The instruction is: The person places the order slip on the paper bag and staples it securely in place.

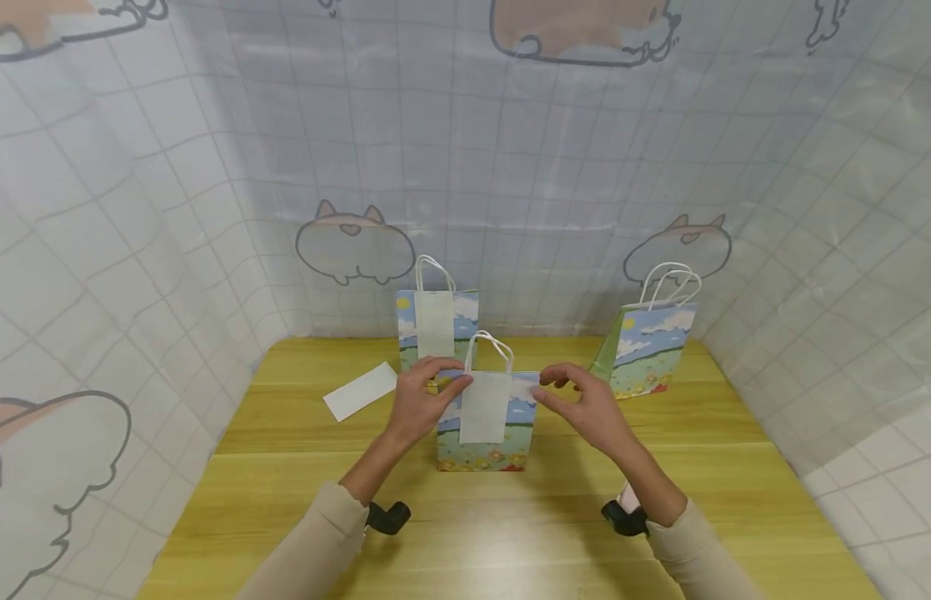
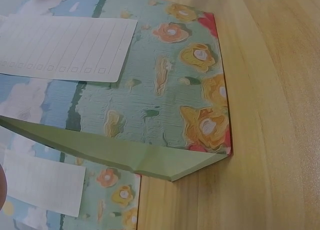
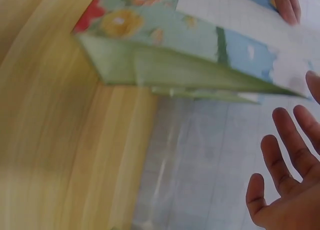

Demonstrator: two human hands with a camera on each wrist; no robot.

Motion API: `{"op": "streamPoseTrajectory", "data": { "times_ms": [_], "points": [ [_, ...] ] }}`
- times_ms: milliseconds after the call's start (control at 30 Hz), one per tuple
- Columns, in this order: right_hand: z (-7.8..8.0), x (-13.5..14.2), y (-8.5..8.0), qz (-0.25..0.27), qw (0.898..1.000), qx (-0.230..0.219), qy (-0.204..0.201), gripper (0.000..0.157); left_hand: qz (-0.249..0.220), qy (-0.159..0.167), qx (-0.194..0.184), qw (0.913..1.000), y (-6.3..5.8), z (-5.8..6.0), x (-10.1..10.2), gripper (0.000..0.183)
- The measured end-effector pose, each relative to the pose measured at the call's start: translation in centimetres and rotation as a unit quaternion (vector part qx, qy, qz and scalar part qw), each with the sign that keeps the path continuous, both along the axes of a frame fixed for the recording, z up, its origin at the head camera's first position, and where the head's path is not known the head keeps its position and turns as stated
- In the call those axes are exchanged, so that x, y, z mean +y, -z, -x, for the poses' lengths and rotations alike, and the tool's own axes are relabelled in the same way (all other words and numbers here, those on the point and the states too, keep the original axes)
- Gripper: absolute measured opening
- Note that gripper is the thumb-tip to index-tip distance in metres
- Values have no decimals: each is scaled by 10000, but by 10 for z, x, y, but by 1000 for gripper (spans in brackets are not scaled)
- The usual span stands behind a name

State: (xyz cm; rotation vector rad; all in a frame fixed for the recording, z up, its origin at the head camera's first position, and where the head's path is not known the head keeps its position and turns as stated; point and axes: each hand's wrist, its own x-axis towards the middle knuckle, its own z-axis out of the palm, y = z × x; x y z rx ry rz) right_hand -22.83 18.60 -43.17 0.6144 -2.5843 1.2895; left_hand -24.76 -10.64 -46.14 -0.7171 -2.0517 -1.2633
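A paper gift bag printed with sky and flowers stands upright in the middle of the table. Over its front hangs a white card; lines and small checkboxes show on this checklist card in the left wrist view. My left hand pinches the bag's top left edge, thumb in front beside the white handle. At the top right corner is my right hand, thumb tip right at the edge. In the right wrist view the right hand's fingers are spread apart, beside the bag's green side.
Behind the middle bag stands a matching bag with a white card on its front. Another matching bag stands at the back right, its handles up. A loose white card lies on the wooden table at left. A patterned curtain hangs behind.
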Motion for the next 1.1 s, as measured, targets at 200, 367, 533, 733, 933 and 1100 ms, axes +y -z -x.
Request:
{"op": "streamPoseTrajectory", "data": {
  "times_ms": [200,367,533,733,933,1100],
  "points": [
    [-8,27,7,-312,9995,-72,-55,25,20,68,-79,9999,1,1,-1,19],
    [-12,47,14,-714,9972,-221,-12,24,34,59,-114,9999,2,3,-2,19],
    [-17,70,21,-1025,9930,-550,-188,24,43,80,-67,9999,2,4,-2,19],
    [-26,102,33,-1425,9789,-1329,-619,32,-2,127,-26,9999,4,4,-2,20],
    [-34,129,42,-1584,9508,-2272,-1388,38,39,97,-39,9999,5,4,-1,19],
    [-40,143,53,-1358,9373,-2647,-1814,39,64,60,-42,10000,4,2,-1,20]
  ]
}}
